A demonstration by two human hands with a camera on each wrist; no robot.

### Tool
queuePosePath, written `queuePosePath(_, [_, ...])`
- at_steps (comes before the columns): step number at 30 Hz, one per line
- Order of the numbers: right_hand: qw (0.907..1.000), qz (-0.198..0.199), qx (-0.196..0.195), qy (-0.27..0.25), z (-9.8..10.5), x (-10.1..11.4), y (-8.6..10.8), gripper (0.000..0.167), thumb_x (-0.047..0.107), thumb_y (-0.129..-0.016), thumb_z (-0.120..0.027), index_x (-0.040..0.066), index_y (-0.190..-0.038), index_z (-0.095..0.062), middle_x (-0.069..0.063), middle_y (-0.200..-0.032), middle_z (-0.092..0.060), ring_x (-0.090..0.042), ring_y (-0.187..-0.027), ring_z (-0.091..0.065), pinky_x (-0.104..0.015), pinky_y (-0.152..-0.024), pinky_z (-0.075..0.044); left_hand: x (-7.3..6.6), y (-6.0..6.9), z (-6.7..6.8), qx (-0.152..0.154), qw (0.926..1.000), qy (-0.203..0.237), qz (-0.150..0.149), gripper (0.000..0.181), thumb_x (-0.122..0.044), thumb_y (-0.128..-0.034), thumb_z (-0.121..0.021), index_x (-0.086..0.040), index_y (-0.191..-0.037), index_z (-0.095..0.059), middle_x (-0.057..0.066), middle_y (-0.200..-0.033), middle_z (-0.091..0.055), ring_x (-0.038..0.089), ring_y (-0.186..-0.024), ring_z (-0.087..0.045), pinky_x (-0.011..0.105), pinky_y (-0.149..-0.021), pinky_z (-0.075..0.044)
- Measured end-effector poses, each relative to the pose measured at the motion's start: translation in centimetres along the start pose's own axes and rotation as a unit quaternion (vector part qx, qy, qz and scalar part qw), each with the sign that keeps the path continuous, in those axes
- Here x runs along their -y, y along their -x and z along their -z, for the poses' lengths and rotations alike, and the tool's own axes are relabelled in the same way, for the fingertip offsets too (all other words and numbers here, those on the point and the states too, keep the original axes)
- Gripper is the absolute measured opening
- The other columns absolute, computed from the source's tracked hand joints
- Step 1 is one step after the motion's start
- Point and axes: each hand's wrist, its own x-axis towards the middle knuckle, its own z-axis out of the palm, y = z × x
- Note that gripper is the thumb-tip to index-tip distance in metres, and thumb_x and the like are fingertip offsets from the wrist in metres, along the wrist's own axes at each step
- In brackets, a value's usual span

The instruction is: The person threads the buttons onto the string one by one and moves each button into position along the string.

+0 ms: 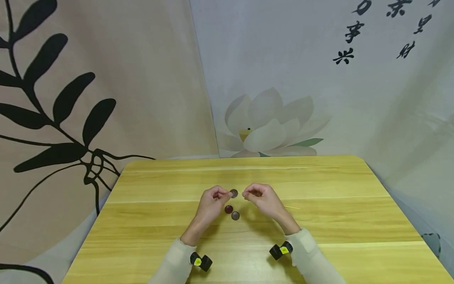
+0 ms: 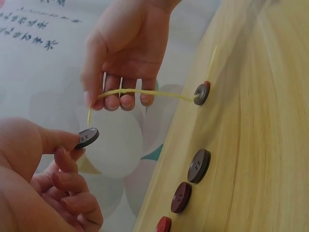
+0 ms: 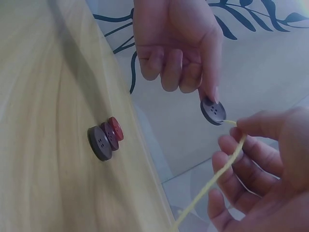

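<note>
there, the left hand (image 1: 211, 204) pinched a dark grey, round four-holed button (image 3: 213, 112) above the yellowish wooden table (image 1: 337, 221), while the right hand (image 1: 265, 200) pinched a thin yellow cord (image 2: 169, 94) beside it.

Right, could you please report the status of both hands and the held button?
Left hand pinches dark button. Right hand pinches yellow string, which reaches that button; threading unclear. Nothing visibly blocking between them.

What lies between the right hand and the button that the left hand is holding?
A short stretch of yellow string runs from the right hand to the dark button; the right wrist view shows it best.
</note>
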Motion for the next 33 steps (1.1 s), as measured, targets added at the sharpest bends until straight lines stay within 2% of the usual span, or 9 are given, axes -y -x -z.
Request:
queuePosePath(5, [1.0000, 0.006, -0.004, -0.003, -0.4, -0.6, -0.2, 0.009, 0.002, -0.095, -0.062, 0.000, -0.095, -0.070, -0.017, -0.092, -0.070, -0.018, -0.080, -0.061, -0.025, -0.068, -0.048, -0.1, 0.0, -0.1, 0.001, 1.0000, -0.006, -0.005, 0.013, -0.012, -0.0929, -0.069, 0.000, -0.090, -0.067, 0.000, -0.071, -0.051, 0.012, -0.061, -0.042, 0.021, -0.053, -0.033])
queuePosePath(6, [1.0000, 0.007, -0.004, -0.003, -0.4, -0.6, -0.2, 0.009, 0.002, -0.095, -0.062, 0.000, -0.095, -0.070, -0.019, -0.093, -0.070, -0.022, -0.080, -0.061, -0.025, -0.068, -0.048, 0.4, -0.3, -0.1, 0.002, 1.0000, -0.007, -0.005, 0.013, -0.014, -0.0926, -0.070, -0.002, -0.090, -0.068, 0.000, -0.071, -0.052, 0.012, -0.061, -0.043, 0.021, -0.053, -0.033])
queuePosePath(9, [1.0000, 0.005, -0.003, 0.002, -0.3, 0.3, 0.1, 0.009, 0.001, -0.095, -0.061, 0.000, -0.095, -0.070, -0.022, -0.094, -0.069, -0.028, -0.081, -0.062, -0.024, -0.068, -0.047, 0.5, -0.4, 0.0, 0.004, 0.9999, -0.005, -0.012, 0.012, -0.016, -0.0920, -0.070, -0.005, -0.088, -0.068, -0.001, -0.071, -0.053, 0.011, -0.061, -0.044, 0.021, -0.054, -0.034])
queuePosePath(18, [0.9999, 0.009, -0.006, 0.013, -0.4, 0.4, 0.1, 0.010, 0.000, -0.094, -0.061, -0.005, -0.095, -0.070, -0.015, -0.091, -0.070, -0.023, -0.080, -0.061, -0.023, -0.068, -0.047, 0.5, -0.2, -0.2, 0.007, 0.9998, -0.007, -0.017, 0.011, -0.016, -0.0924, -0.070, -0.006, -0.089, -0.069, 0.000, -0.071, -0.053, 0.010, -0.060, -0.043, 0.020, -0.051, -0.033])
queuePosePath(25, [0.9998, 0.007, -0.015, 0.007, -1.1, -3.4, -1.0, 0.010, 0.005, -0.095, -0.063, -0.001, -0.097, -0.070, -0.019, -0.095, -0.071, -0.020, -0.080, -0.061, -0.024, -0.068, -0.047, 0.4, -0.2, -0.4, 0.001, 0.9999, -0.009, -0.010, 0.010, -0.015, -0.0917, -0.071, -0.006, -0.089, -0.069, 0.000, -0.071, -0.053, 0.010, -0.059, -0.043, 0.020, -0.052, -0.032])
queuePosePath(29, [0.9997, 0.012, -0.019, 0.007, -1.2, -4.0, -1.1, 0.008, 0.009, -0.095, -0.065, 0.004, -0.095, -0.072, -0.016, -0.094, -0.071, -0.016, -0.078, -0.060, -0.025, -0.069, -0.047, -0.1, 0.0, -0.6, -0.005, 0.9999, -0.015, -0.004, 0.010, -0.011, -0.0925, -0.069, -0.002, -0.090, -0.068, 0.000, -0.070, -0.051, 0.010, -0.059, -0.042, 0.020, -0.053, -0.032])
queuePosePath(33, [0.9997, 0.017, -0.017, 0.007, -1.3, -4.0, -1.1, 0.008, 0.010, -0.095, -0.065, 0.005, -0.095, -0.072, -0.017, -0.094, -0.071, -0.016, -0.078, -0.060, -0.026, -0.069, -0.048, -1.8, 0.8, -0.6, -0.001, 0.9999, -0.013, -0.006, 0.010, -0.006, -0.0928, -0.067, 0.003, -0.090, -0.067, 0.001, -0.069, -0.050, 0.009, -0.058, -0.042, 0.020, -0.053, -0.032])
